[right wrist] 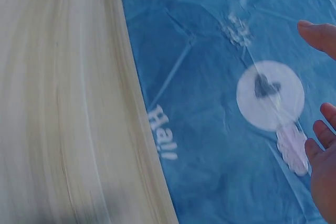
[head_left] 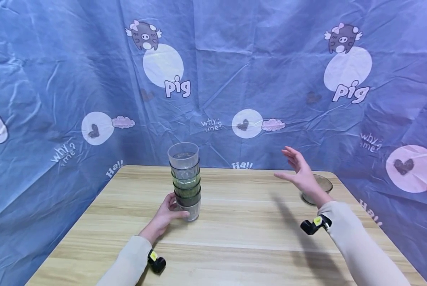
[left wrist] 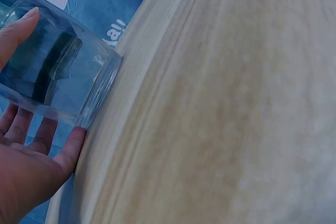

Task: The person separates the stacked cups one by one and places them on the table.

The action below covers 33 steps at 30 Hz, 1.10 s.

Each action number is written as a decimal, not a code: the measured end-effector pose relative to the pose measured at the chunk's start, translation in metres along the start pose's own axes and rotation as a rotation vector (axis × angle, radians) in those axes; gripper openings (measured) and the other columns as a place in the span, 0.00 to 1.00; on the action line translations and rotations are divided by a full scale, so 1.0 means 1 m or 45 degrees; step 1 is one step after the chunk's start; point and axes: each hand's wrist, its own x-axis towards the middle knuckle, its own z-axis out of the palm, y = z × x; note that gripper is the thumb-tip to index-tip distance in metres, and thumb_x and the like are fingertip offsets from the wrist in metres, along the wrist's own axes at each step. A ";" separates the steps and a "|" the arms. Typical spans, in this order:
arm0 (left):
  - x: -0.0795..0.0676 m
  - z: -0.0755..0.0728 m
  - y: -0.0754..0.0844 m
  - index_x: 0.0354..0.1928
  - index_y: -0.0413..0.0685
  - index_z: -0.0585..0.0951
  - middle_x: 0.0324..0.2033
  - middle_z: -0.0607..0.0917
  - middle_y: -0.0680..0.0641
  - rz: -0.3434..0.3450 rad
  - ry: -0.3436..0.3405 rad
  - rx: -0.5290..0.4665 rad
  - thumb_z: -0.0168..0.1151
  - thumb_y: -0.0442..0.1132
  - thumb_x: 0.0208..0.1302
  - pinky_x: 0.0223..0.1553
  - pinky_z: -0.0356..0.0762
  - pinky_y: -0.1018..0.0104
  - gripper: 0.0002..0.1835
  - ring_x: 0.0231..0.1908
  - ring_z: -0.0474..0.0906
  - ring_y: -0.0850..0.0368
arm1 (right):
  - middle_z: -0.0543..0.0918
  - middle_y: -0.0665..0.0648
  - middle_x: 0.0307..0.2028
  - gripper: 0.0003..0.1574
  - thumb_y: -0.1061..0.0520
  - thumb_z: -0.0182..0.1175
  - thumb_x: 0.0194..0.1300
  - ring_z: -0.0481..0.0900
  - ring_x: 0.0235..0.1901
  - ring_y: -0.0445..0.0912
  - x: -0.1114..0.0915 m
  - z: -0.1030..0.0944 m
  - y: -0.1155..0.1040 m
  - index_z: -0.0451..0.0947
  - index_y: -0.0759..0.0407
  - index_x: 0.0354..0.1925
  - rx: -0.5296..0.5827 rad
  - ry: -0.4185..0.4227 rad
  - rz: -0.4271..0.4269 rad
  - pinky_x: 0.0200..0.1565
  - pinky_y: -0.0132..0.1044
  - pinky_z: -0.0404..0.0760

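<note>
A tall stack of nested drinking glasses [head_left: 186, 180] stands upright at the table's left middle. Clear, green and dark grey glass shows along it. My left hand [head_left: 163, 215] holds the clear bottom glass [left wrist: 68, 72], thumb on the near side and fingers around the far side. In the left wrist view, its little finger lies beside the base rim. My right hand [head_left: 301, 171] is up in the air on the right, holding nothing, its thumb spread away from bent fingers. Behind that wrist is a greenish glass bowl [head_left: 324, 182], partly hidden by it.
The wooden table [head_left: 235, 234] runs back to a blue printed curtain [head_left: 220, 71], which also hangs along both sides. A small black camera with a yellow mark is strapped to each wrist, such as the right wrist camera [head_left: 315, 224].
</note>
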 end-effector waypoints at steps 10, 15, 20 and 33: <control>0.002 0.000 -0.002 0.70 0.35 0.58 0.69 0.65 0.32 -0.002 -0.003 0.000 0.74 0.25 0.47 0.68 0.58 0.41 0.48 0.65 0.62 0.35 | 0.67 0.65 0.66 0.56 0.79 0.67 0.49 0.60 0.69 0.57 0.007 0.042 -0.005 0.53 0.71 0.72 0.121 -0.118 -0.004 0.71 0.42 0.58; 0.003 -0.001 -0.003 0.70 0.35 0.58 0.69 0.65 0.32 0.001 -0.010 0.003 0.74 0.25 0.47 0.68 0.57 0.41 0.48 0.66 0.62 0.35 | 0.63 0.72 0.69 0.57 0.79 0.67 0.50 0.55 0.71 0.64 0.010 0.063 -0.010 0.51 0.71 0.73 0.188 -0.191 0.008 0.72 0.53 0.52; 0.003 -0.001 -0.003 0.70 0.34 0.57 0.69 0.64 0.31 0.009 -0.013 0.004 0.74 0.25 0.48 0.68 0.57 0.40 0.49 0.66 0.62 0.34 | 0.62 0.73 0.68 0.56 0.79 0.66 0.50 0.56 0.71 0.65 0.013 0.085 -0.016 0.51 0.72 0.73 0.270 -0.226 0.007 0.72 0.53 0.53; 0.003 -0.001 -0.004 0.70 0.34 0.58 0.68 0.65 0.31 0.013 -0.017 0.015 0.75 0.26 0.48 0.68 0.58 0.41 0.48 0.65 0.62 0.34 | 0.62 0.74 0.68 0.57 0.78 0.66 0.51 0.56 0.71 0.65 0.018 0.129 -0.027 0.48 0.73 0.73 0.467 -0.307 -0.018 0.72 0.50 0.55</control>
